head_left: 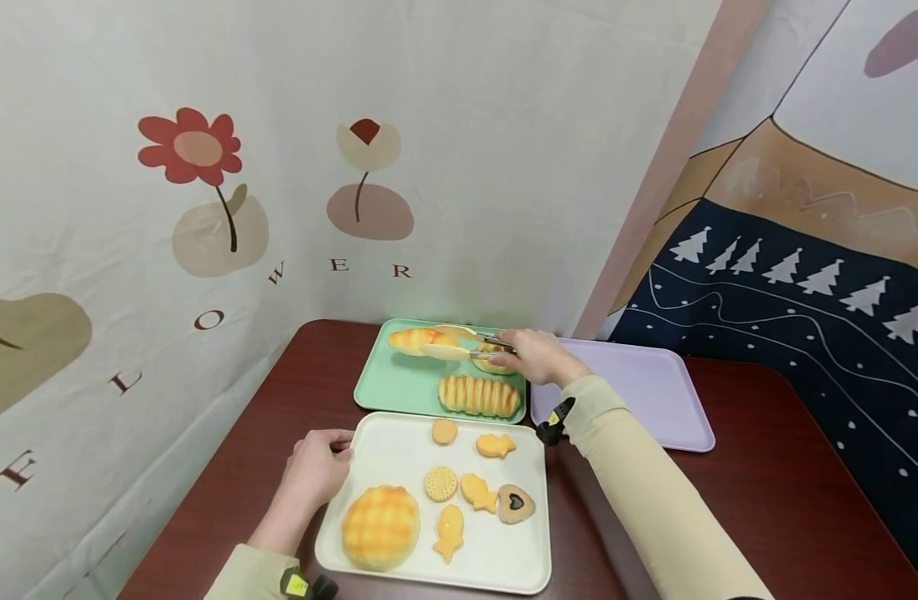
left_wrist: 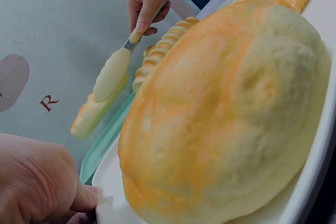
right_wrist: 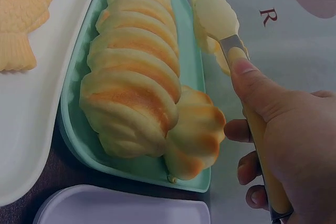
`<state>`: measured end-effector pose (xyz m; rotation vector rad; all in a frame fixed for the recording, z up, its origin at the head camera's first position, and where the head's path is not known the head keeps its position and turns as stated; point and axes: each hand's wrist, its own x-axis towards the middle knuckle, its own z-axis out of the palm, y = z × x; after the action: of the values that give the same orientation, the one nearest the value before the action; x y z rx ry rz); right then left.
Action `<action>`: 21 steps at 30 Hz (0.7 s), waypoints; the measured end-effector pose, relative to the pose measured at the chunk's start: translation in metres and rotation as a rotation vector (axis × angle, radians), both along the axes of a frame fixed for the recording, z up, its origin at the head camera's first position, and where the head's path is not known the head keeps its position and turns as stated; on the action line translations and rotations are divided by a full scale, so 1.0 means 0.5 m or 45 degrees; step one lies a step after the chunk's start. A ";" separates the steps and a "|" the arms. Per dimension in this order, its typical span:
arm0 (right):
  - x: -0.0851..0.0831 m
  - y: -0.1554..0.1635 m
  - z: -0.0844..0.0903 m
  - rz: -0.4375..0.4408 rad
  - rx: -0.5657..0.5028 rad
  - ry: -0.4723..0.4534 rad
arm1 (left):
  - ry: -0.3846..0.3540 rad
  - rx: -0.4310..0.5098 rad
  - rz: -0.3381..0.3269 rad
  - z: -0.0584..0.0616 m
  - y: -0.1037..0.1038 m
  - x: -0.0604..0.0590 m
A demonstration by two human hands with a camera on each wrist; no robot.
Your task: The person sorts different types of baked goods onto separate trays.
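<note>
My right hand (head_left: 532, 355) grips pale yellow tongs (head_left: 459, 342) whose tips clamp a long golden bread roll (head_left: 419, 338) at the far left of the green tray (head_left: 394, 390). In the right wrist view my thumb presses the tongs (right_wrist: 220, 17) handle. A ridged loaf (right_wrist: 136, 77) and a small bun (right_wrist: 197, 135) lie on the green tray near that hand. My left hand (head_left: 325, 460) holds the left rim of the white tray (head_left: 398, 450), thumb on top. Right beside it sits a large melon bun (left_wrist: 226, 114).
The white tray also carries several fish-shaped and round cookies (head_left: 494, 444) and a heart-centred one (head_left: 515, 503). A lilac tray (head_left: 654, 392) lies to the right on the dark red table (head_left: 766, 500). Patterned cloth walls close in behind and to the left.
</note>
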<state>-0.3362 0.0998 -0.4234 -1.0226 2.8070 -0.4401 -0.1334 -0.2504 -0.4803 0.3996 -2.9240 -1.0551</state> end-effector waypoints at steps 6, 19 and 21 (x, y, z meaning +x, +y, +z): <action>-0.005 -0.011 0.001 0.010 0.033 0.006 | -0.004 0.002 0.005 -0.001 -0.001 0.000; -0.010 -0.028 0.000 -0.008 0.097 0.032 | 0.005 -0.001 0.006 -0.002 0.001 -0.001; -0.010 -0.030 -0.001 -0.016 0.099 0.030 | 0.000 0.002 0.008 -0.001 0.001 -0.001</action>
<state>-0.3414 0.0849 -0.4237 -1.0016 2.8279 -0.3190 -0.1338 -0.2500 -0.4810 0.4080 -2.9203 -1.0565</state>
